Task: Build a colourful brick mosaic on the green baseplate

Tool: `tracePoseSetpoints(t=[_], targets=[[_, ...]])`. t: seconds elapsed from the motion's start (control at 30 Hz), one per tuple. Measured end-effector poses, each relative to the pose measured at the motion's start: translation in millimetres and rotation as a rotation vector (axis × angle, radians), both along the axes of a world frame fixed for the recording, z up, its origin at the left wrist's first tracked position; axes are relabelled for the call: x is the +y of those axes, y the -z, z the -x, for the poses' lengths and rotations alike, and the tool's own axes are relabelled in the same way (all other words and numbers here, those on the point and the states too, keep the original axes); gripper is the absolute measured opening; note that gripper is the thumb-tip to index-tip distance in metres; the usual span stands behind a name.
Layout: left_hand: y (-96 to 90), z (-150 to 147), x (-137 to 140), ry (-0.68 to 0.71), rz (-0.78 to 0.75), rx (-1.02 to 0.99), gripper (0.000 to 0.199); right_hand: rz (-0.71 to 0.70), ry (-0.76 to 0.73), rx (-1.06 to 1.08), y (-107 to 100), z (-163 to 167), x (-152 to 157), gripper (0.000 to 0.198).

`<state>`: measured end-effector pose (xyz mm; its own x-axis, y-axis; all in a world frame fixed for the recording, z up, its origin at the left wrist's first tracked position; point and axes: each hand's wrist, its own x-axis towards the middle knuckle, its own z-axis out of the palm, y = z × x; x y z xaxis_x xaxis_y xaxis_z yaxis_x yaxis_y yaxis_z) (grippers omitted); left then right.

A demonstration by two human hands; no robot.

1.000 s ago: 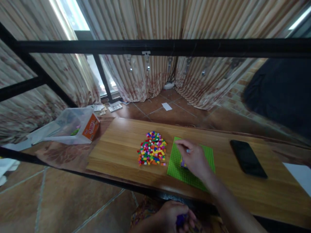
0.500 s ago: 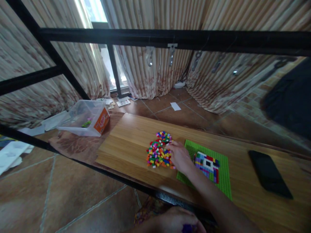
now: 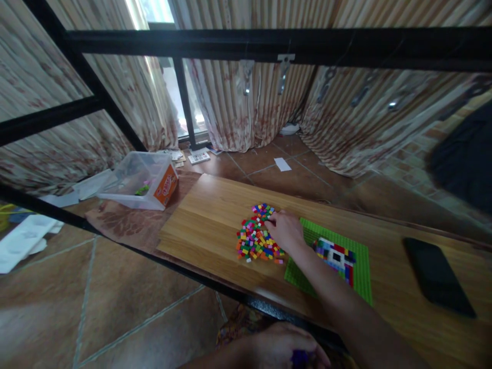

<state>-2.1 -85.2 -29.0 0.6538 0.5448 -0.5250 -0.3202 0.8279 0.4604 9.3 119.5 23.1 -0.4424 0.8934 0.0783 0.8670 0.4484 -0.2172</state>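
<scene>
A pile of small colourful toy bricks [image 3: 255, 238] lies on the wooden board. My right hand [image 3: 285, 230] reaches in at its right side, thumb and fingers drawn together at the bricks. Whatever they pinch is hidden or too small to make out. Under my right forearm is a green baseplate [image 3: 363, 271], with a square, many-coloured brick build [image 3: 338, 256] partly covered by the arm. Low in the view, by the board's near edge, my left hand [image 3: 282, 346] is curled around a clump of purple toy bricks [image 3: 300, 357], blurred and partly hidden by the fingers.
A dark phone [image 3: 438, 277] lies on the board [image 3: 207, 215] at the right. To the left stands a clear plastic bin [image 3: 130, 192] with an orange label and a few green and pink pieces inside. A black metal bar [image 3: 230, 43] crosses above, before curtains [image 3: 246, 118].
The view has shifted slightly. My right hand stays at the right side of the pile, its fingers moved a little within the bricks. My left hand still holds the purple bricks.
</scene>
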Motion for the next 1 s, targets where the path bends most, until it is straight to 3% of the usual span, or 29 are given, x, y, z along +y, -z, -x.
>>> tracePoseSetpoints(t=[0.23,0.33,0.43,0.6,0.7,0.8,1.0], targets=[[4.3,-0.8,-1.0,0.022,0.033,0.001,0.024,0.03,-0.023,0.08,-4.5,4.4,-1.9,0.017],[7.7,-3.1,-4.1,-0.002,0.042,0.003,0.028,0.094,0.007,0.265,-8.9,-5.7,-10.1,0.018],[3.5,-2.2,-5.2,-0.045,0.051,0.011,0.031,0.262,0.054,0.563,-9.2,-24.0,-21.5,0.02],[-26.6,21.3,15.1,-0.239,0.064,0.047,0.032,0.614,0.263,1.117,-9.8,-49.0,-45.9,0.03],[-48.6,42.6,40.2,-0.472,0.034,0.119,0.032,0.74,0.338,1.288,-16.6,-51.1,-60.6,0.034],[-65.8,55.7,60.4,-0.635,-0.08,0.226,0.036,0.786,0.334,1.382,-23.5,-47.0,-73.1,0.036],[-78.9,48.3,72.6,-0.774,-0.355,0.452,0.035,0.799,0.361,1.452,-26.4,-39.8,-87.7,0.036]])
